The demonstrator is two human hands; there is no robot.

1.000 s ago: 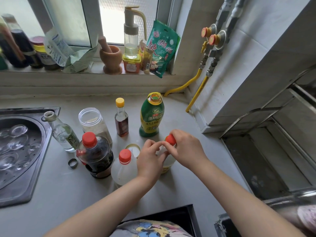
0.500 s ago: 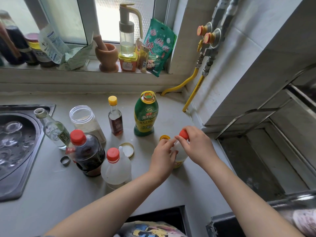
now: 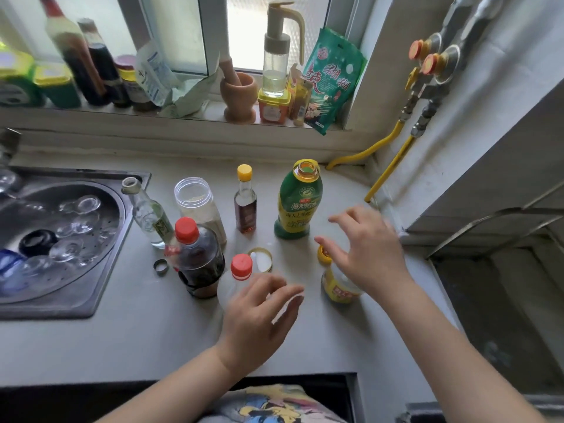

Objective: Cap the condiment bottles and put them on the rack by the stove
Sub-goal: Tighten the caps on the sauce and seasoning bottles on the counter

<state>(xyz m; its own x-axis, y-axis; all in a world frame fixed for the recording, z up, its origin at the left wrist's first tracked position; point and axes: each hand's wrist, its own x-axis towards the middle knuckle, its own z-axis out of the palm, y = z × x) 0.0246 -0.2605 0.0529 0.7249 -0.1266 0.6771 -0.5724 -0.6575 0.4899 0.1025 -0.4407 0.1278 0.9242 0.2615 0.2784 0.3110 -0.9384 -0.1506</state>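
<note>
Stretching across the grey counter [image 3: 91, 340], with the sink [image 3: 61, 239] at left. Right hand [image 3: 369, 254] spread and released above the small yellow-labelled bottle [image 3: 340, 290], holding nothing. Left hand [image 3: 259, 312] relaxed too, fingers loose just beside the clear bottle with red cap [image 3: 241, 267]. Green bottle [image 3: 297, 203] standing uncapped behind, near the wall. Loose yellow cap [image 3: 323, 254] lying just beside the small bottle.

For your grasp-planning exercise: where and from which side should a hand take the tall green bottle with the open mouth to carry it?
Probably the green bottle by its narrowed waist, from the right, where the right hand hovers open. It stands upright and uncapped, so keep it vertical. The yellow-capped small bottle crowds its left.
</note>
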